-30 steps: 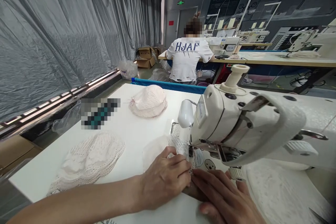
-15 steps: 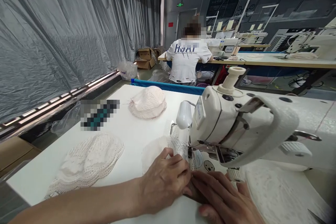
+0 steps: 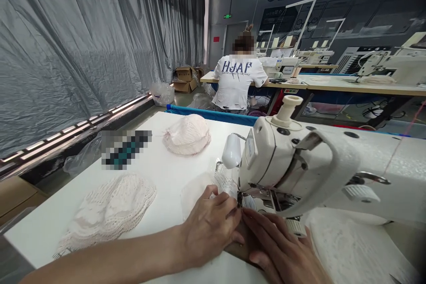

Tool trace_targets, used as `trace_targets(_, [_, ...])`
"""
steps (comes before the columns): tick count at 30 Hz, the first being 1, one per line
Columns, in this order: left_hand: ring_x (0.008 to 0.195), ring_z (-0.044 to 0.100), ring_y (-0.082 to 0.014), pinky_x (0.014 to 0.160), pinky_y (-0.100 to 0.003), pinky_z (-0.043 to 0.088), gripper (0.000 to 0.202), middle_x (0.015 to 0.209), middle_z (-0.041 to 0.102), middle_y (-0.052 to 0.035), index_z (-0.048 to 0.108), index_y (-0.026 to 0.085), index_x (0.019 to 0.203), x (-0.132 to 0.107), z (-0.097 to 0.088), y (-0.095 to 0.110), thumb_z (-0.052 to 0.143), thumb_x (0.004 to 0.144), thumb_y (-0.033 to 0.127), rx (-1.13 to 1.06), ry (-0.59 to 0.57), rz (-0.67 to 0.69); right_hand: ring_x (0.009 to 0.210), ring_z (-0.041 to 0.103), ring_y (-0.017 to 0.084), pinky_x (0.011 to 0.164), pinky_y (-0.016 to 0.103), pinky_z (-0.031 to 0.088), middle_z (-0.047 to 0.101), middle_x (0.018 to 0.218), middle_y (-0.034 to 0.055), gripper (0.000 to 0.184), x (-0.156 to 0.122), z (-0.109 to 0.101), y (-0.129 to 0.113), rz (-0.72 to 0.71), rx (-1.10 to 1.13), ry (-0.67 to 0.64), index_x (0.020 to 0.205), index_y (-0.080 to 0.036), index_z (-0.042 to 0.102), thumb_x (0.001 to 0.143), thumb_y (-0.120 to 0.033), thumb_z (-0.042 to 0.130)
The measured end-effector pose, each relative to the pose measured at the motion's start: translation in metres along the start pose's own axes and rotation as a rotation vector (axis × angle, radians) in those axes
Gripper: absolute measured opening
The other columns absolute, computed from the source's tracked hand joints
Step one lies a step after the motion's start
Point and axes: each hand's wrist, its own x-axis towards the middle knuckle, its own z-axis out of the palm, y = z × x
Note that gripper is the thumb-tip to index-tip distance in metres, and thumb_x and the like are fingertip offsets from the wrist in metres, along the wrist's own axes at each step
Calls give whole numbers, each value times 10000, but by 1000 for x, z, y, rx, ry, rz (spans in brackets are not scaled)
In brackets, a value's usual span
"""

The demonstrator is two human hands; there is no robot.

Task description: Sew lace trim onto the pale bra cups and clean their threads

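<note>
My left hand (image 3: 209, 228) lies palm down on the white table, fingers pressed together on a piece of pale net fabric (image 3: 203, 187) that runs under the needle of the white sewing machine (image 3: 299, 164). My right hand (image 3: 282, 248) rests beside it, fingers stretched flat toward the needle, touching the left fingertips and holding the fabric's near edge down. The machine head hides the needle point.
A heap of pale net pieces (image 3: 106, 211) lies at the table's near left, and another mound (image 3: 187, 134) sits at its far side. Lace fabric (image 3: 346, 248) lies under the machine arm. A person in a white shirt (image 3: 238, 80) sits at the table beyond.
Both hands have stayed at the needle. The view has tilted a little, so the machine and the hands sit slightly lower and further left.
</note>
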Motion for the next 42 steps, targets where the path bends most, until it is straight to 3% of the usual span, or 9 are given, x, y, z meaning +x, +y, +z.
trace_targets(9, [737, 497, -134, 781, -342, 356, 182, 714, 536, 8, 539, 123, 760, -2, -3, 12, 541, 896, 243, 117, 87, 60, 694, 632, 186, 726, 374, 344, 722, 1027, 47, 452, 1, -2, 0, -94, -58, 78, 1034, -183, 682, 968, -437, 313])
trace_targets(21, [875, 530, -169, 812, -368, 360, 260, 852, 588, -25, 563, 111, 883, 3, 3, -3, 575, 866, 370, 126, 1, -7, 795, 645, 208, 745, 373, 363, 700, 1091, 46, 378, -1, -1, 0, -58, -49, 28, 1074, -194, 654, 919, -463, 439])
trace_targets(27, [857, 544, -164, 783, -342, 357, 262, 838, 608, -6, 562, 123, 777, -14, 13, 14, 647, 815, 368, 99, 80, 11, 718, 683, 185, 563, 291, 492, 723, 964, 83, 330, -1, 5, -4, 180, 127, 125, 1082, -169, 580, 950, -355, 341])
trace_targets(30, [648, 515, -98, 666, -281, 354, 190, 724, 608, 19, 549, 142, 724, -38, 24, 39, 596, 855, 273, 12, 172, 98, 618, 681, 172, 469, 239, 522, 718, 860, 73, 353, -6, 8, -8, 356, 281, 67, 1143, -165, 511, 907, -408, 413])
trace_targets(33, [579, 485, -62, 650, -239, 362, 125, 721, 621, 56, 551, 174, 759, -53, 14, 55, 563, 873, 224, -127, 152, 141, 629, 682, 178, 488, 229, 539, 702, 769, 16, 358, -11, 7, -13, 439, 441, -65, 1127, -219, 525, 838, -429, 526])
trace_targets(35, [723, 545, -105, 715, -268, 385, 61, 846, 638, 31, 568, 210, 902, -50, -6, 52, 546, 876, 261, -190, 87, 61, 628, 668, 166, 516, 223, 534, 688, 736, -12, 250, -11, 2, -15, 481, 564, -168, 1049, -260, 570, 847, -397, 516])
trace_targets(38, [881, 546, -184, 711, -290, 431, 465, 1027, 588, -55, 493, 210, 1176, -32, -32, 31, 684, 770, 330, -266, -99, -331, 611, 629, 154, 536, 222, 505, 657, 696, -24, 180, -5, -8, -15, 546, 732, -272, 856, -262, 598, 881, -370, 455])
trace_targets(40, [814, 539, -186, 643, -265, 434, 556, 906, 581, -25, 534, 210, 1137, -19, -38, 19, 773, 659, 364, -358, -237, -459, 565, 588, 150, 499, 220, 467, 612, 631, -25, 232, -1, -15, -13, 596, 784, -289, 770, -247, 574, 892, -374, 422])
trace_targets(42, [731, 526, -153, 615, -234, 413, 337, 769, 549, 21, 614, 199, 924, -10, -37, 11, 775, 656, 323, -463, -313, -506, 532, 551, 149, 461, 219, 432, 571, 589, -27, 262, -1, -19, -10, 624, 803, -295, 750, -240, 557, 896, -396, 406])
